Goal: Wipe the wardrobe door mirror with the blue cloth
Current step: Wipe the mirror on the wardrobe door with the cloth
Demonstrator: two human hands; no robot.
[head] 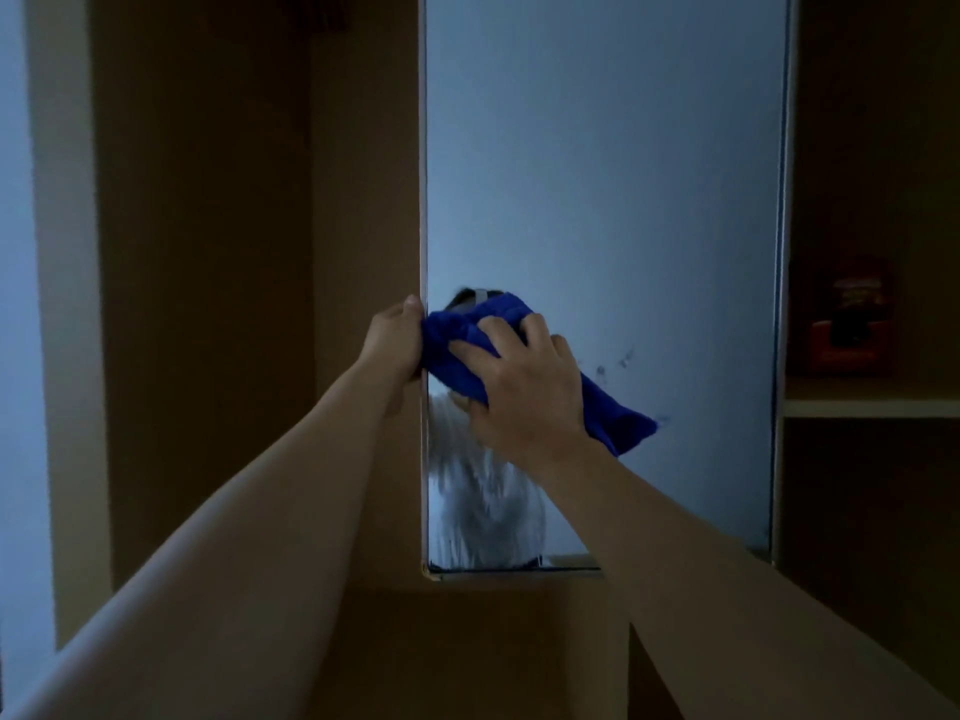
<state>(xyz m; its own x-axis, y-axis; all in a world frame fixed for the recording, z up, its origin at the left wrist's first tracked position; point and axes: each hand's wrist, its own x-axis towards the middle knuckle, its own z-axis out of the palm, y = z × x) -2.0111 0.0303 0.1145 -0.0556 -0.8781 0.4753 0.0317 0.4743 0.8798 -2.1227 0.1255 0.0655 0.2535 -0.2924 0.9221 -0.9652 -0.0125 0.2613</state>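
- Head view: tall rectangular mirror panel [608,174] on the wardrobe door stands upright, long axis vertical, directly ahead of both hands.
- Right hand [524,387] presses a bunched deep-blue terry cloth [618,420] flat against the glass, fingers spread and curled over the wad, low on the mirror and near its left edge.
- Cloth extends from the left edge down and to the right; a loose corner trails past the wrist.
- Left hand [397,337] grips the door's left edge [423,200], thumb on the near face and fingers wrapped behind; judged to be steadying the door.
- Right hand is the working hand; left hand touches or nearly touches the cloth end at the edge, and which cannot be told.
- Dark smudges [615,362] show on the glass just right of the cloth.
- Open room: a large area of glass lies above and to the right; a shorter strip lies below, down to the bottom edge [519,568].
- Limits: the left edge is already met, so travel is judged to lie rightward and upward; the right edge [782,252] adjoins brown shelving [872,400] holding a red item [849,324], too dim to identify.
- Risk, judged: pressure away from the held edge could swing the door.
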